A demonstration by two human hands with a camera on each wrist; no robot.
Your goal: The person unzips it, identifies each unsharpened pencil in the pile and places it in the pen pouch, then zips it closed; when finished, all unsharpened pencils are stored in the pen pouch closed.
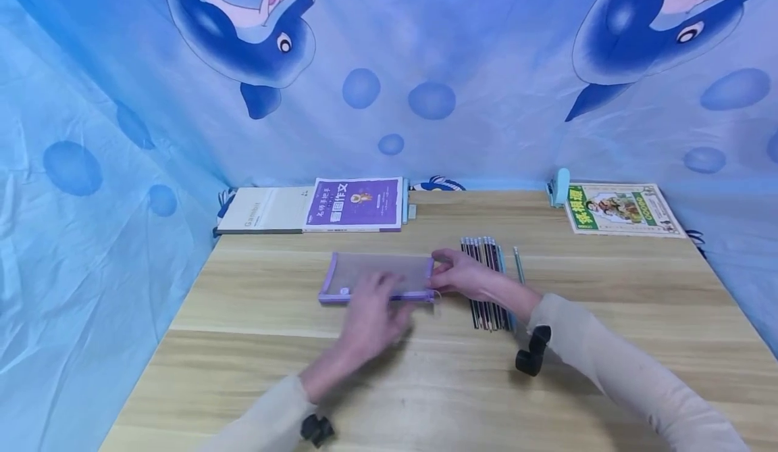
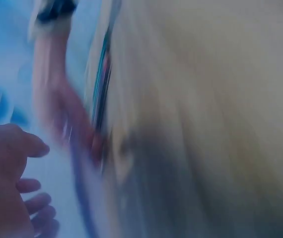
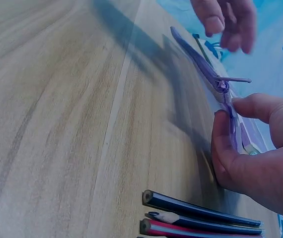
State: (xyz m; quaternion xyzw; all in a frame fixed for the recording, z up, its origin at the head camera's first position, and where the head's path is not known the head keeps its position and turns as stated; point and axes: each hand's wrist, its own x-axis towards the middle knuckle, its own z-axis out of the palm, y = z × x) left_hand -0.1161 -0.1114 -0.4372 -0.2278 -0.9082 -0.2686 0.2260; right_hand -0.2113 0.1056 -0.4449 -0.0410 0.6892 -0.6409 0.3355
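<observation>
A clear pencil pouch point(image 1: 383, 264) with purple trim lies mid-table. At its right end my right hand point(image 1: 464, 276) pinches the edge between thumb and fingers; the right wrist view shows this grip point(image 3: 260, 153) close to the zipper pull point(image 3: 235, 79). Blurred by motion, my left hand point(image 1: 372, 313) is over the pouch's front edge, its fingers loosely spread and holding nothing visible. In the left wrist view that hand point(image 2: 5, 173) has its thumb apart from the fingers. Beneath my right forearm lies a row of several pencils point(image 1: 485, 317), partly hidden by it.
One green pencil point(image 1: 518, 263) lies apart, right of the row. At the back left are a pale Gambit book point(image 1: 264, 209) and a purple book point(image 1: 358, 205). A light blue stapler-like item point(image 1: 559, 187) stands beside a green-and-white booklet point(image 1: 623, 209) at the back right.
</observation>
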